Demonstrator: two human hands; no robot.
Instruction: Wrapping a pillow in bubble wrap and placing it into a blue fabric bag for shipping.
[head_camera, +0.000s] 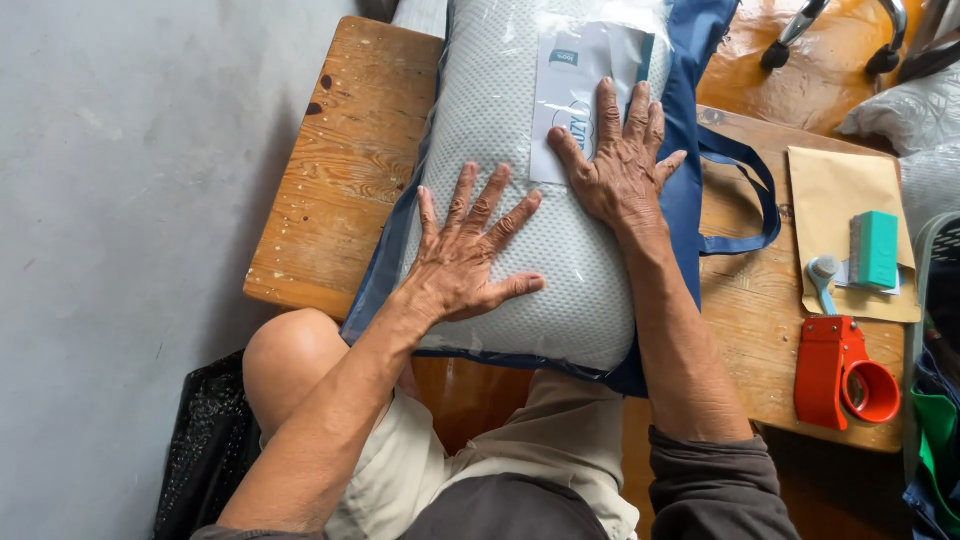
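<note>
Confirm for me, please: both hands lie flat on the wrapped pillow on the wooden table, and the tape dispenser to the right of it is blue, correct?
Not quite. The head view shows the left hand and the right hand flat on the wrapped pillow on the wooden table, but the tape dispenser to the right is red, not blue.

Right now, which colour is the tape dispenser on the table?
The tape dispenser is red; the head view shows it, near the table's right edge.
</note>
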